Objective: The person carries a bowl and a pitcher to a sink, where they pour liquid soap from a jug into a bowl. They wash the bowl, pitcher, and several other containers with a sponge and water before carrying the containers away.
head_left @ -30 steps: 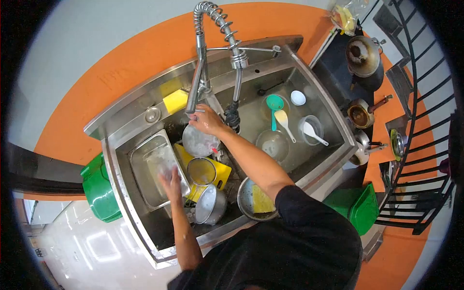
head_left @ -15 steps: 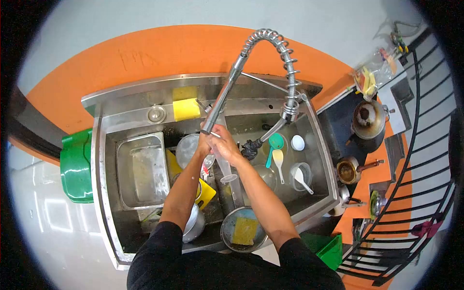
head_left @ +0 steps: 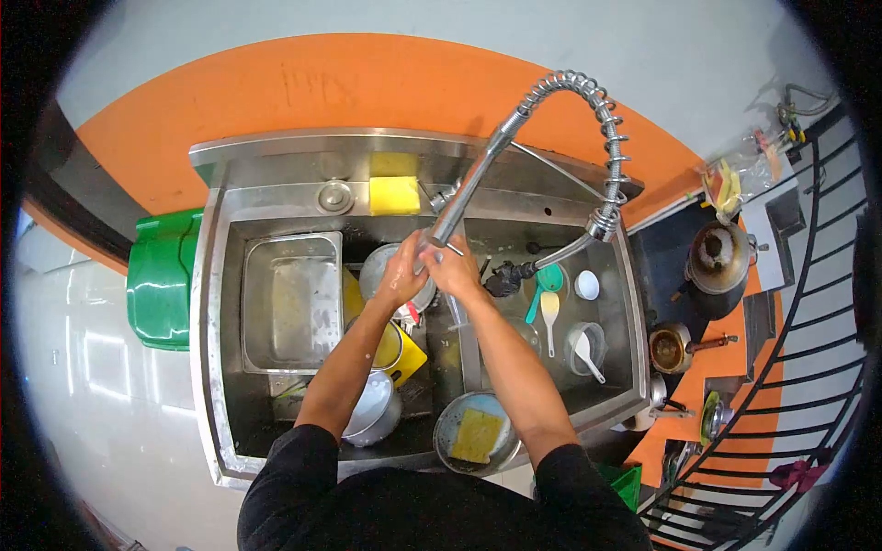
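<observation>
Both my hands are together over the sink divider, just under the lower end of the spring faucet (head_left: 464, 197). My left hand (head_left: 401, 274) is closed round a clear plastic cup (head_left: 428, 257), mostly hidden by fingers and faucet. My right hand (head_left: 454, 268) grips the same cup from the other side. Beneath my hands, round metal lids (head_left: 377, 266) lie in the left basin. Close to my right wrist hangs the faucet's spray end (head_left: 508, 278), wrapped in black. A green ladle (head_left: 548, 278) and a cream rice paddle (head_left: 549, 317) lie in the right basin.
A steel tray (head_left: 292, 298) fills the left basin's left side. A pot (head_left: 374, 409) and a pan with a yellow sponge (head_left: 476, 435) stand near the front edge. A yellow sponge (head_left: 394, 196) sits on the back ledge. Used pans (head_left: 717, 255) stand at the right.
My view has shifted, so the sink appears further right. The clear cup hung down below my right hand before; now it is raised between both hands.
</observation>
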`<action>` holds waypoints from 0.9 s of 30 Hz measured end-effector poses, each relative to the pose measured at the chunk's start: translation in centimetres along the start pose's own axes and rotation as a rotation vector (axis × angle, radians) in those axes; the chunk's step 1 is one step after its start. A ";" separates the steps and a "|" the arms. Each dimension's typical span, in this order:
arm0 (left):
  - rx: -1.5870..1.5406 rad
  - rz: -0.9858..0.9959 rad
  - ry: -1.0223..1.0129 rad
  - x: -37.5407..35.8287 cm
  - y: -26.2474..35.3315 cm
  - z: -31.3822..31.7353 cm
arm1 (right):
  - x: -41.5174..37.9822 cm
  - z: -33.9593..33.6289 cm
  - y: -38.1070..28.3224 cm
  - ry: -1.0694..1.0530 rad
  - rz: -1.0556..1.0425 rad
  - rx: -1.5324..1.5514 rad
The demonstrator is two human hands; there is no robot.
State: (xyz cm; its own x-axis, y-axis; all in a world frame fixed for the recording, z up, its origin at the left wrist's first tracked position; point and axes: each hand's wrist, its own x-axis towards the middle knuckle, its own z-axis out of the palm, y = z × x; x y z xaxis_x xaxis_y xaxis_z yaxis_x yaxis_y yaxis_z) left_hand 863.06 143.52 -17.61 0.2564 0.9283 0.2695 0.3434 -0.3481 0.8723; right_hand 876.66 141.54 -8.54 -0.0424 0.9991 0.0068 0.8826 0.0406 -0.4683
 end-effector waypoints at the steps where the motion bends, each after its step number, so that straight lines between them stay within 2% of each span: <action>1: 0.049 0.036 -0.003 0.1 0.0 -0.6 | -0.1 -0.3 -1.2 0.146 0.129 0.045; 2: 0.099 0.075 -0.004 0.1 -0.1 -1.4 | 0.2 -0.3 -1.6 0.143 0.118 0.050; 3: 0.177 -0.051 -0.015 -0.5 -0.7 -1.9 | 0.7 -0.5 -1.5 0.126 0.071 0.081; 4: 0.183 -0.056 -0.008 -1.2 -1.7 -2.6 | 1.1 -0.4 -1.3 0.105 0.029 0.111; 5: 0.172 -0.078 -0.031 -1.9 -2.6 -3.1 | 1.3 -0.1 -1.1 0.119 0.055 0.123; 7: 0.097 -0.109 0.000 -3.3 -4.1 -3.5 | 1.7 0.4 -1.1 0.120 0.280 0.129; 8: 0.102 -0.096 0.018 -4.1 -4.8 -3.8 | 1.9 -0.2 -1.0 0.128 0.236 0.153; 9: 0.050 -0.168 0.030 -5.0 -6.3 -3.4 | 0.7 -2.5 -3.8 0.211 0.191 0.292; 10: 0.033 -0.247 0.010 -5.7 -5.2 -4.2 | 0.5 -1.3 -3.0 0.351 0.118 0.334; 11: 0.112 -0.176 0.084 -6.7 -6.2 -3.5 | 0.1 0.7 -1.0 0.210 0.019 0.045; 12: 0.085 -0.306 0.038 -7.1 -7.1 -2.8 | -0.3 -0.1 -1.8 -0.045 0.042 0.003; 13: -0.084 -0.355 0.010 -7.3 -7.1 -3.1 | -0.3 -0.1 -2.0 -0.043 0.007 -0.006; 14: 0.009 -0.242 -0.026 -7.7 -8.0 -2.6 | -0.3 0.1 -2.3 0.058 0.054 0.154; 15: 0.015 -0.243 0.028 -7.7 -8.8 -1.7 | 0.5 1.1 -0.7 0.172 0.092 0.110; 16: 0.004 -0.241 0.053 -7.5 -8.9 -2.0 | 1.0 -0.2 -2.4 0.106 0.197 0.038; 17: -0.141 -0.319 0.008 -7.3 -7.3 -3.0 | 1.4 2.0 -0.3 0.293 -0.068 -0.037; 18: -0.240 -0.330 0.065 -7.2 -6.4 -2.3 | 1.0 2.4 0.8 0.287 -0.087 -0.036; 19: -0.335 -0.324 0.113 -6.8 -5.7 -2.1 | 1.0 2.6 1.2 0.118 -0.047 0.077; 20: -0.431 -0.394 0.080 -6.0 -3.7 -2.8 | 1.8 2.6 1.1 -0.053 -0.012 0.185; 21: -0.589 -0.354 0.065 -4.9 -3.6 -2.1 | 2.4 2.6 1.0 -0.052 -0.024 0.180; 22: -0.749 -0.314 0.045 -3.7 -3.7 -0.5 | 3.0 2.7 1.1 -0.208 0.138 0.330; 23: -0.750 -0.310 0.047 -2.5 -4.2 1.1 | 3.5 3.1 1.4 -0.362 0.304 0.482; 24: -0.694 -0.320 0.046 -1.4 -4.7 2.9 | 4.1 3.8 2.3 -0.359 0.303 0.477; 26: -0.645 -0.322 0.048 -0.2 -4.5 3.9 | 6.9 6.7 6.9 -0.191 0.141 0.502; 27: -0.660 -0.484 0.029 -0.1 -3.9 3.7 | 8.1 7.7 8.5 -0.186 0.142 0.496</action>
State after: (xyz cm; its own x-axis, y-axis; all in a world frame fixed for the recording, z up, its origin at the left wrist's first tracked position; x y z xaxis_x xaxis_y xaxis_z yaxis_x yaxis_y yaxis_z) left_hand 865.07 144.33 -22.53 0.1893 0.9621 -0.1964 -0.1948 0.2328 0.9528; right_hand 880.17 149.82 -19.29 -0.0608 0.9732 -0.2219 0.5606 -0.1507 -0.8143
